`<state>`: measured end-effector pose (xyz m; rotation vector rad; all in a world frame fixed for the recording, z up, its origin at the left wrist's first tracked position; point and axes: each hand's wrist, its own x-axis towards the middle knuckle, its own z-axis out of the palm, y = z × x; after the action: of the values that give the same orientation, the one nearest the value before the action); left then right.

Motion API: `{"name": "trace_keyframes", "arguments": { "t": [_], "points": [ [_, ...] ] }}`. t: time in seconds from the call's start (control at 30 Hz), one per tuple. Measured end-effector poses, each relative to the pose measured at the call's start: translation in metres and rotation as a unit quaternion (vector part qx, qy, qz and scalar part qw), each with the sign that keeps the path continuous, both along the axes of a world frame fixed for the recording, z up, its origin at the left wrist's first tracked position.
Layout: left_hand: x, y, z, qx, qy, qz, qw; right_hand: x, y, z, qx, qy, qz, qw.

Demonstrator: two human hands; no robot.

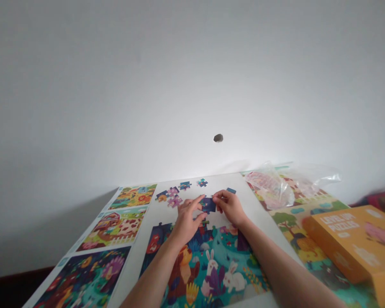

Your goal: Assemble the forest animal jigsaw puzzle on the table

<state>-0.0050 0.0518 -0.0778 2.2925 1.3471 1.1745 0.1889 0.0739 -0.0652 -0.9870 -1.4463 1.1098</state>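
Between my two hands is a dark blue jigsaw puzzle piece (209,205), just above the far edge of a partly joined puzzle (216,256) with rabbits and a bear. My right hand (230,208) pinches the piece's right edge between thumb and fingers. My left hand (189,216) has its thumb and index finger at the piece's left side, the fingers closed around that edge. Beyond my left hand lie pink and purple pieces (173,197), a blue piece (185,185) and a teal piece (202,183). Another blue piece (231,191) shows behind my right hand.
A printed picture sheet (117,226) lies at the left of the white table (150,205). Finished-looking animal scenes and a crumpled clear plastic bag (272,188) lie at the right. An orange puzzle box (349,239) stands at the near right. A wall (179,107) rises behind.
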Motion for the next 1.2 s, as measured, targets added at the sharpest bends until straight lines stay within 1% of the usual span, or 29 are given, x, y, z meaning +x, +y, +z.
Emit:
{"name": "trace_keyframes", "arguments": {
  "t": [0.23,0.4,0.47,0.53,0.6,0.67,0.77,0.83,0.9,0.97,1.07,1.2],
  "points": [
    [0.0,-0.004,0.006,-0.016,0.003,-0.018,1.0,0.005,0.003,-0.005,0.044,-0.061,-0.004,0.997],
    [-0.001,-0.007,0.01,-0.022,-0.001,-0.019,1.0,0.003,0.002,-0.006,0.047,-0.091,-0.012,0.995],
    [0.0,-0.006,0.01,-0.022,-0.003,-0.008,1.0,0.003,0.002,-0.006,0.048,-0.113,-0.035,0.992],
    [0.0,-0.005,0.009,-0.019,-0.005,0.019,1.0,0.005,0.003,-0.006,0.045,-0.147,-0.092,0.984],
    [0.0,-0.003,0.008,-0.018,0.002,0.048,0.999,0.01,0.006,-0.006,0.032,-0.188,-0.166,0.967],
    [0.0,-0.001,0.006,-0.024,0.021,0.065,0.997,0.015,0.009,-0.008,0.018,-0.234,-0.221,0.947],
    [0.001,0.0,0.004,-0.033,0.059,0.066,0.996,0.02,0.007,-0.007,0.013,-0.33,-0.258,0.908],
    [0.001,-0.001,0.005,-0.035,0.075,0.064,0.994,0.021,0.003,-0.005,0.013,-0.409,-0.272,0.871],
    [0.002,-0.002,0.006,-0.037,0.082,0.065,0.994,0.019,-0.001,-0.001,0.01,-0.474,-0.275,0.836],
    [0.004,-0.004,0.007,-0.038,0.088,0.07,0.993,0.016,-0.001,0.004,0.003,-0.512,-0.267,0.816],
    [0.005,-0.006,0.009,-0.044,0.1,0.078,0.991,0.007,0.016,0.012,-0.016,-0.533,-0.233,0.813],
    [0.005,-0.005,0.011,-0.059,0.102,0.082,0.99,-0.019,0.056,0.017,-0.018,-0.533,-0.169,0.829]
  ]
}}
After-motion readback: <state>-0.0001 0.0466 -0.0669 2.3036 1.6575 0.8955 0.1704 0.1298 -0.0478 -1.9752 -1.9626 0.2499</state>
